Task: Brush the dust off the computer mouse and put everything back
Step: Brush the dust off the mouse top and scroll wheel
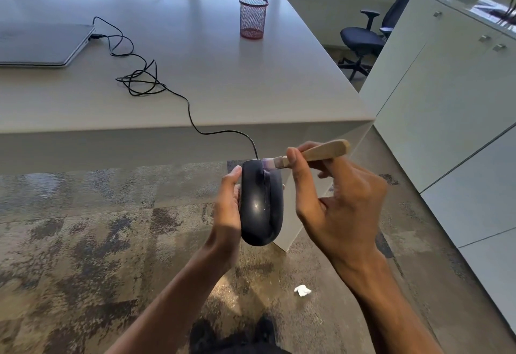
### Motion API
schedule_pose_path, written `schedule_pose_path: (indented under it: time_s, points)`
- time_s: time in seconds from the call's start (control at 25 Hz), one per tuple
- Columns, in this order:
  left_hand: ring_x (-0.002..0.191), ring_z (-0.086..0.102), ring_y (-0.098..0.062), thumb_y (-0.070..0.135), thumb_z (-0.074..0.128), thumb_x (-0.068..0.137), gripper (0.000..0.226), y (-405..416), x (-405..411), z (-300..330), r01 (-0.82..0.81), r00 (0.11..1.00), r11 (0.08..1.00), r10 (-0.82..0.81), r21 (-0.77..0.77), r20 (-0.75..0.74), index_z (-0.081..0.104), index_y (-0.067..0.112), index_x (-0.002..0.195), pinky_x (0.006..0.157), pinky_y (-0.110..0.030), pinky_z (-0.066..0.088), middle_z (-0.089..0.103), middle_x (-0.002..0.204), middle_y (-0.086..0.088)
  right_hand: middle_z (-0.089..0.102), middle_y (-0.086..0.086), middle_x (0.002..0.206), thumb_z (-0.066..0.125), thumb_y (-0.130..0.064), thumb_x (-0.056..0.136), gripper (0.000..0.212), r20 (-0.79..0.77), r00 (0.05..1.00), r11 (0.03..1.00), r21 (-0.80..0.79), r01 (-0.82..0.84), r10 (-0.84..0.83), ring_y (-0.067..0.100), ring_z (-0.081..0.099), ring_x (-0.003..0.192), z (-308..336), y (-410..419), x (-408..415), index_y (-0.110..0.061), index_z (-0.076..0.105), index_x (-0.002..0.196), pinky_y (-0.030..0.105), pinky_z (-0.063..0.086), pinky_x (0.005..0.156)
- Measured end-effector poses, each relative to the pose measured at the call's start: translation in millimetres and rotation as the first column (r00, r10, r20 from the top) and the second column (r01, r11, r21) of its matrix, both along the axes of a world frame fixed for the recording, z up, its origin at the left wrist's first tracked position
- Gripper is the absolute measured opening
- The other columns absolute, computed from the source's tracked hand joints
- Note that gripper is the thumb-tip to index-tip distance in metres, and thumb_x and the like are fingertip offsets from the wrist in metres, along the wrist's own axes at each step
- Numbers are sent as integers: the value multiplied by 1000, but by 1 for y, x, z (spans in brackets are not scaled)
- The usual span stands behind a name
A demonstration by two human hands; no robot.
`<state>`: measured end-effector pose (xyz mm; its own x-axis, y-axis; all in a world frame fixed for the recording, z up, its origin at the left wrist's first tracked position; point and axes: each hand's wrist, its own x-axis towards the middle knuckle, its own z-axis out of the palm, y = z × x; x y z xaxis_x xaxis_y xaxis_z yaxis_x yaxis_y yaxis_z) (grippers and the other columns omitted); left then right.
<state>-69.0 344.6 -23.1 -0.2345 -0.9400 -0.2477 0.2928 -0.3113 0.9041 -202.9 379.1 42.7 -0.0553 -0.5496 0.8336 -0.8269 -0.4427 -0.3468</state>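
The computer mouse (pixel 262 202) is held in the air, off the desk (pixel 223 79) and above the carpet, just in front of the person's body. Its long axis runs away from the person, with the cable end at the far side. The left hand (pixel 227 211) grasps it from the left side, the thumb pressed on the upper left edge and the other fingers curled under the body, mostly hidden. The top shell faces up and a little to the right, toward the other hand.

The right hand (pixel 340 202) lies just to the right of the mouse and is the nearer one to its far end. It pinches a small brush (pixel 315 152) between thumb and forefinger, close to the metal band; the remaining fingers are loosely bent. The wooden handle points away to the right, and the bristles touch the mouse at its far right corner, near the place where the cable (pixel 192 119) comes out. I judge that the brushing is in progress and that the next stroke will go along the seam, toward the person.

The cable goes up over the desk edge to a tangle and then to a closed laptop (pixel 42 43), far to the left of both hands. A mesh pen cup (pixel 253 16) stands beyond the hands on the desk; probably the brush belongs there.
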Motion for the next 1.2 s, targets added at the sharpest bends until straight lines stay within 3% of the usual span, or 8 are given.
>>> schedule_pose_path:
  time_s: [0.16,0.32,0.56,0.68,0.8,1.0,1.2]
  points:
    - [92,66,-24,59,37,94,63,1,-1,0,-14,999,1000,15,23,-29,71,10,115,80,-37,47,74,94,-8,71,-2,68,59,-27,96,20,57,998,986,163,-33,24,16,65,53,-2,2,-1,-12,70,88,34,51,45]
    - [90,67,-22,54,33,99,57,3,-2,0,-25,1000,999,25,38,-16,74,15,109,80,-36,47,76,93,-5,67,-12,76,58,-28,95,23,82,996,994,105,-38,30,9,67,59,3,3,-5,-9,70,92,20,52,52]
    - [94,68,-26,56,38,96,57,3,-3,2,-47,998,995,50,91,-36,74,15,111,83,-39,49,77,97,-9,71,-1,70,59,-26,95,21,97,994,986,151,-68,53,15,65,53,-3,8,-1,-9,71,89,34,52,47]
    - [94,69,-25,55,36,97,57,3,-4,1,-41,999,996,42,74,-20,76,16,108,86,-41,50,78,96,-9,69,-9,75,59,-25,95,21,97,994,991,116,-61,50,8,64,59,0,9,-4,-8,70,89,17,53,56]
    - [88,71,-17,55,33,99,56,3,-4,-1,-9,1000,999,10,50,-14,77,21,102,78,-35,50,79,93,-3,58,-15,84,59,-22,94,22,106,993,996,74,-51,43,-1,58,76,4,5,-6,-4,70,93,2,49,68]
    - [102,69,-26,59,40,94,56,1,-1,1,-59,998,994,61,97,-24,75,19,113,88,-40,49,77,108,-10,68,-11,79,59,-25,94,22,114,990,986,130,-102,88,4,65,64,-3,10,-6,-8,72,89,13,53,62]
    - [83,72,-15,55,36,97,54,2,0,-1,-27,999,997,31,73,-45,80,24,94,75,-34,50,79,89,-2,60,-15,83,60,-20,93,21,109,991,995,46,-86,81,1,61,73,2,8,-6,-3,71,90,5,49,67]
